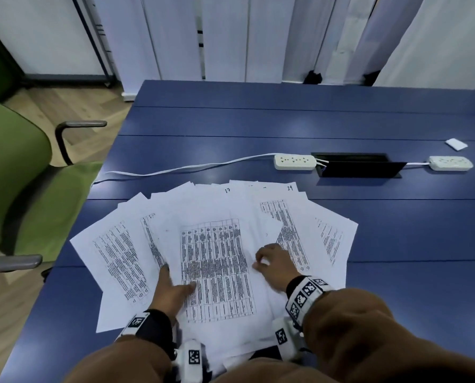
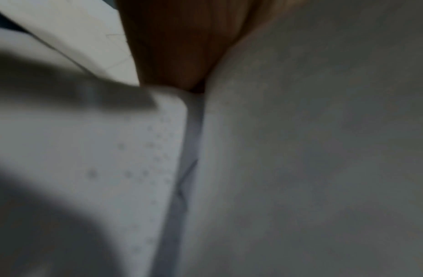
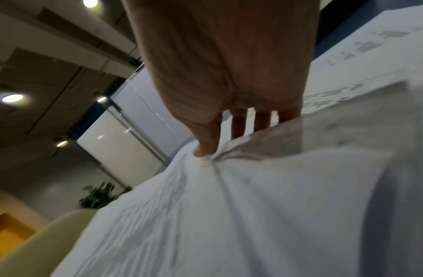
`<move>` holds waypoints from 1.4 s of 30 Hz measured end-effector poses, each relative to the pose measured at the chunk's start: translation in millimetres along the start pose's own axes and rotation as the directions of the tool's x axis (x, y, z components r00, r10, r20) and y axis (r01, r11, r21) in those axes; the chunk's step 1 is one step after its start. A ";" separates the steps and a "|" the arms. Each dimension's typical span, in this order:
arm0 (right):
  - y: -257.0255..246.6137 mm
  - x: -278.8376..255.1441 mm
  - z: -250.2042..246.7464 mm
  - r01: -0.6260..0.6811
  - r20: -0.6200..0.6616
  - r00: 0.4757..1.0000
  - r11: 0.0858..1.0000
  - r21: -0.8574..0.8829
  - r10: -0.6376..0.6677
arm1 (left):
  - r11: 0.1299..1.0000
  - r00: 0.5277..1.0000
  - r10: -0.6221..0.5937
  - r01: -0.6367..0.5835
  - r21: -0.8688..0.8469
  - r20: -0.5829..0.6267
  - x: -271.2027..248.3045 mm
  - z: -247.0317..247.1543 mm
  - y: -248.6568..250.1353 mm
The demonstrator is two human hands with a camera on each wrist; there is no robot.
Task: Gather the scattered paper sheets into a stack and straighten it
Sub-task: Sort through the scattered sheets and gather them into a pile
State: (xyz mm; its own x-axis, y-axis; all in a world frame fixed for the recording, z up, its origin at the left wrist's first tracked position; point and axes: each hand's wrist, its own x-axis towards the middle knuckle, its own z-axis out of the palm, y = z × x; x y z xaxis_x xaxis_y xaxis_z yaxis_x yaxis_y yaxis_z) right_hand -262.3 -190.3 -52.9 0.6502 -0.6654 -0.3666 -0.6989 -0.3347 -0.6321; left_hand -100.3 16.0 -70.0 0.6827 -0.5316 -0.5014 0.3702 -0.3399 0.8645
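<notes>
Several printed paper sheets point(image 1: 217, 258) lie fanned out on the blue table point(image 1: 258, 120) in front of me. My left hand point(image 1: 178, 277) is at the left edge of the top sheet, thumb laid on its print and fingers straight along and under that edge. In the left wrist view blurred paper point(image 2: 300, 150) covers most of the hand point(image 2: 177, 46). My right hand point(image 1: 261, 262) sits on the right part of the fan with fingers curled. In the right wrist view the right hand point(image 3: 220, 146) pinches a sheet point(image 3: 229, 206), which creases at the tip of one finger.
Two white power strips point(image 1: 294, 161) point(image 1: 450, 163) flank an open black cable box point(image 1: 358, 164) behind the papers. A white cord point(image 1: 175, 168) runs to the table's left edge. A green chair point(image 1: 15, 175) stands at the left. A small white item point(image 1: 456, 143) lies far right.
</notes>
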 end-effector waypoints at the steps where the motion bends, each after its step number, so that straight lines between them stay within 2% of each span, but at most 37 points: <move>1: 2.1 1.9 -5.5 -0.036 -0.009 0.999 0.992 0.122 0.037 | 1.000 1.000 0.006 -0.006 -0.009 -0.013 -0.5 -3.7 -1.7; 3: 8.8 8.2 -15.7 -0.140 -0.087 0.980 0.936 0.322 0.177 | 0.999 0.999 0.000 -0.002 -0.044 -0.049 0.8 -14.6 -8.1; 4: 13.0 12.4 -19.8 -0.195 -0.144 0.956 0.922 0.334 0.254 | 0.999 0.998 -0.007 0.004 -0.049 -0.058 1.1 -22.2 -10.6; 7: 16.4 23.3 -25.9 -0.356 -0.208 0.899 0.920 0.165 0.385 | 0.997 0.997 -0.039 0.034 -0.072 -0.068 3.7 -42.6 -22.7; 10: 6.8 30.5 -25.5 -0.316 -0.172 0.932 0.948 0.042 0.319 | 0.988 0.995 -0.078 0.068 -0.141 -0.065 0.9 -57.5 -25.5; 12: 2.1 36.2 -22.3 -0.281 -0.145 0.948 0.959 0.042 0.285 | 0.980 0.991 -0.080 0.059 -0.190 -0.107 -4.2 -64.4 -21.8; 14: -2.1 40.2 -16.6 -0.304 -0.169 0.938 0.953 0.008 0.301 | 0.982 0.980 -0.065 0.029 -0.187 -0.187 -5.4 -71.6 -21.8; 17: -5.0 44.2 -10.9 -0.380 -0.271 0.898 0.922 -0.079 0.347 | 0.990 0.976 -0.065 0.037 -0.136 -0.209 -10.5 -78.9 -19.3; 19: -0.3 50.5 -15.7 -0.380 -0.313 0.889 0.920 -0.099 0.334 | 0.992 0.979 -0.089 0.071 -0.100 -0.185 -7.7 -85.8 -30.2; 23: 11.0 64.2 -34.0 -0.374 -0.318 0.895 0.915 -0.149 0.314 | 0.994 0.980 -0.100 0.089 -0.069 -0.171 -12.6 -86.9 -37.3; 26: 5.7 69.6 -38.3 -0.303 -0.258 0.930 0.943 -0.139 0.260 | 0.997 0.985 -0.069 0.063 -0.039 -0.156 -13.2 -83.2 -35.3; 29: -0.7 78.4 -33.0 -0.244 -0.182 0.955 0.969 -0.038 0.233 | 0.996 0.983 -0.066 0.055 -0.071 -0.170 -14.7 -81.9 -34.0; 31: -5.3 82.0 -31.2 -0.185 -0.165 0.959 0.950 0.250 0.230 | 0.993 0.983 -0.063 0.046 -0.106 -0.170 -15.3 -84.8 -35.3; 32: -9.6 80.0 -32.9 -0.157 -0.149 0.958 0.880 0.449 0.247 | 0.993 0.983 -0.059 0.039 -0.114 -0.175 -13.8 -85.6 -37.8; 34: -16.5 72.2 -34.2 -0.122 -0.054 0.966 0.629 0.768 0.254 | 0.989 0.985 -0.073 0.052 -0.140 -0.155 -10.7 -89.7 -43.4; 35: -16.4 66.6 -30.8 -0.130 0.007 0.971 0.502 0.855 0.239 | 0.986 0.985 -0.081 0.057 -0.157 -0.151 -10.0 -90.6 -44.8; 36: -16.7 57.7 -25.1 -0.168 0.081 0.973 0.422 0.891 0.217 | 0.983 0.985 -0.088 0.061 -0.174 -0.149 -8.9 -91.3 -45.0; 37: -14.8 48.6 -14.5 -0.237 0.167 0.965 0.392 0.889 0.203 | 0.978 0.985 -0.099 0.070 -0.198 -0.140 -10.3 -91.0 -43.0; 39: -11.4 30.8 7.6 -0.371 0.293 0.926 0.440 0.818 0.236 | 0.967 0.986 -0.107 0.074 -0.245 -0.126 -10.6 -91.4 -42.3; 40: -9.6 24.9 16.3 -0.383 0.285 0.922 0.501 0.776 0.262 | 0.964 0.987 -0.107 0.073 -0.257 -0.121 -9.4 -93.2 -44.7; 42: -4.5 25.7 21.3 -0.319 0.144 0.940 0.652 0.687 0.309 | 0.963 0.989 -0.105 0.075 -0.259 -0.104 -10.5 -92.6 -43.2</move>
State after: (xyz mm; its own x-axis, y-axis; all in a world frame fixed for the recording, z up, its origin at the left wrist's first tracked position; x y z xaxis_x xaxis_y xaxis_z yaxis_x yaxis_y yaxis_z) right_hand -236.2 -191.7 -74.0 0.4386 -0.6332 -0.6378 -0.4587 0.4525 -0.7647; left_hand -65.1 108.1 -98.8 0.7020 -0.4094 -0.5828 0.5707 -0.1662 0.8042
